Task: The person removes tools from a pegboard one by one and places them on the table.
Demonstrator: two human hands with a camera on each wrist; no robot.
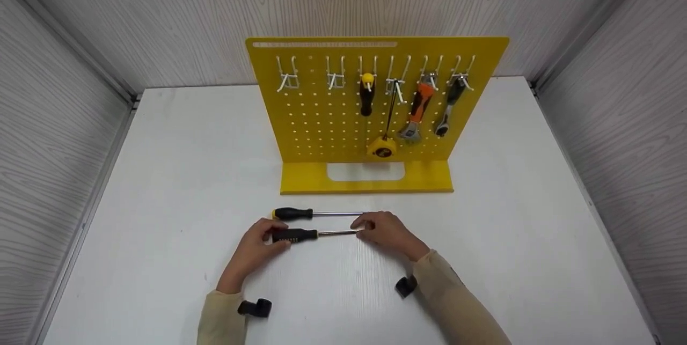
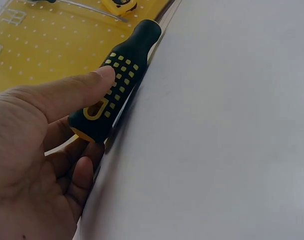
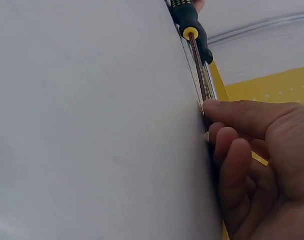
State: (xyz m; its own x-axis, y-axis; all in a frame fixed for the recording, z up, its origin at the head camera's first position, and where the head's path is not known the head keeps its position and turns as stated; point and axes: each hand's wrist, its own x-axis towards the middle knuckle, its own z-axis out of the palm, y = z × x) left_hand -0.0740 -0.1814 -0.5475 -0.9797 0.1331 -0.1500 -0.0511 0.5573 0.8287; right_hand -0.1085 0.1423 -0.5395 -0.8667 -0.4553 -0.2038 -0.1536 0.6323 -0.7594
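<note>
Two screwdrivers lie side by side on the white table, handles to the left. My left hand (image 1: 258,244) grips the black handle of the nearer screwdriver (image 1: 295,235), thumb on its yellow-dotted side in the left wrist view. At the other end, my right hand (image 1: 387,232) pinches the tip of the same screwdriver's shaft between thumb and fingers; the tip itself is hidden. Just behind it lies the farther screwdriver (image 1: 293,214), black with a yellow end cap, its shaft tip close by the right hand's fingers.
Behind the screwdrivers stands a yellow pegboard (image 1: 322,119) with white hooks. On it hang another screwdriver (image 1: 366,99), a tape measure (image 1: 382,147), an adjustable wrench (image 1: 421,103) and a ratchet wrench (image 1: 450,103). Two hooks at the left are bare. Pale panels (image 1: 53,93) enclose the table.
</note>
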